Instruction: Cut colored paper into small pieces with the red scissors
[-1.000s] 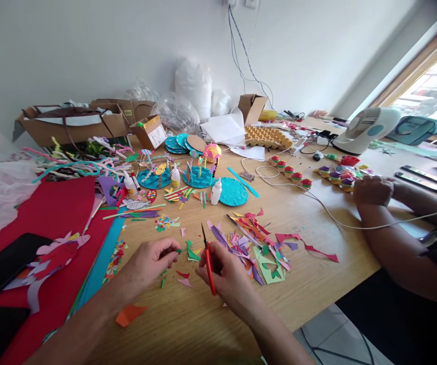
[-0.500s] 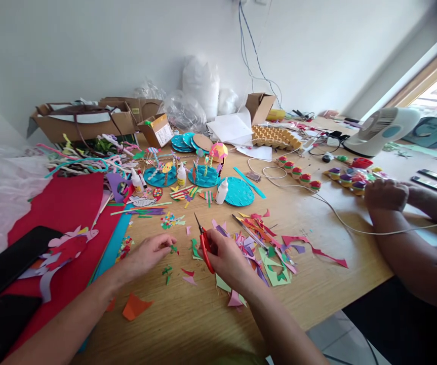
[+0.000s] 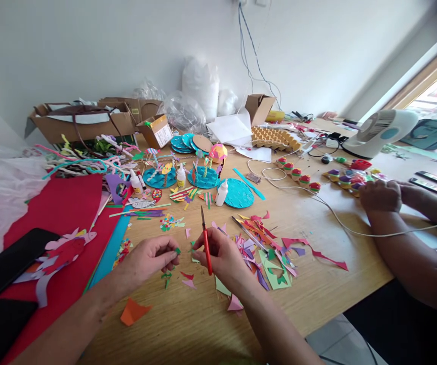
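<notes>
Tabletop (image 3: 195, 329) of pale wood grain is spreading beneath everything, and I am judging the step in hand to be the snipping of paper into small pieces. Another cut would be calling for parted blades and for paper being fed squarely between them. Taking directions from the gap between my hands, a broad matte red sheet (image 3: 62, 203) is lying flat toward ten o'clock. Toward three, just past my right hand (image 3: 224, 253), a loose heap of paper offcuts (image 3: 266, 263) is sprawling, its strips and jagged corners overlapping in purple, orange and pale green. A round turquoise disc (image 3: 237, 193) is resting at one o'clock, its face looking bumpy. My hands are hovering apart from each other, the left hand (image 3: 152, 256) at nine o'clock. My right fingers are wrapping the red grips of slim scissors (image 3: 207, 253), whose dark, tapering blades are pointing to twelve and appearing to lie together. Toward seven o'clock an angular orange scrap (image 3: 134, 311) is lying near my left forearm. Smallest of all, a green snippet (image 3: 177, 251) is sitting pinched at my left fingertips; they are hiding part of it, so I cannot tell its full outline.
</notes>
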